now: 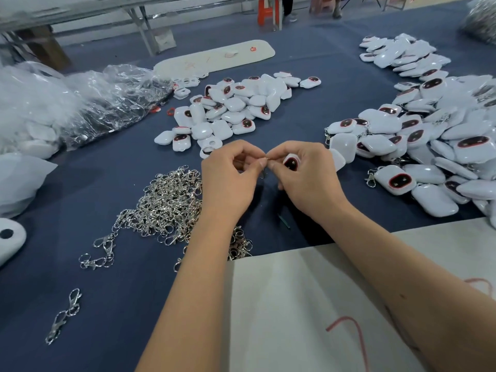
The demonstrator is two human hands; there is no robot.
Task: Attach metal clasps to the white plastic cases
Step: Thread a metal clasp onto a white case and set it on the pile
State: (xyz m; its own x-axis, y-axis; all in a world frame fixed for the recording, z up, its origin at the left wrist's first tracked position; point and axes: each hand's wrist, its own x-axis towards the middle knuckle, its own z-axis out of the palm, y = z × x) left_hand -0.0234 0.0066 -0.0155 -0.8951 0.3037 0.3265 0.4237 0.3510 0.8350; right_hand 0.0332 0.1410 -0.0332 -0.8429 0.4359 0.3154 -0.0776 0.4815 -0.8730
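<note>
Head view: mid-attach on one unit. Right hand [308,173] grips a white plastic case [291,162], dark window facing the camera, held above the bench [134,291]. Left hand [230,178] has fingers curled, thumb and forefinger pinching a small metal clasp [264,160] at the gap between both hands, right by the case's edge.

Judgement: clasp ring is being fed onto the case's loop, not seated yet. Next move likely needs the ring kept spread while it threads through, then a check that it closes; after that the case goes to the done pile [418,146] on the right, where clasps show on several cases.

Supply: loose clasp heap [166,205] just left of the left wrist, unclasped cases [230,108] beyond the hands.

Hard to read: the clasp is mostly hidden by fingertips, so the ring's state and the case's loop aren't visible. Far right pile is cut off at the frame edge.
</note>
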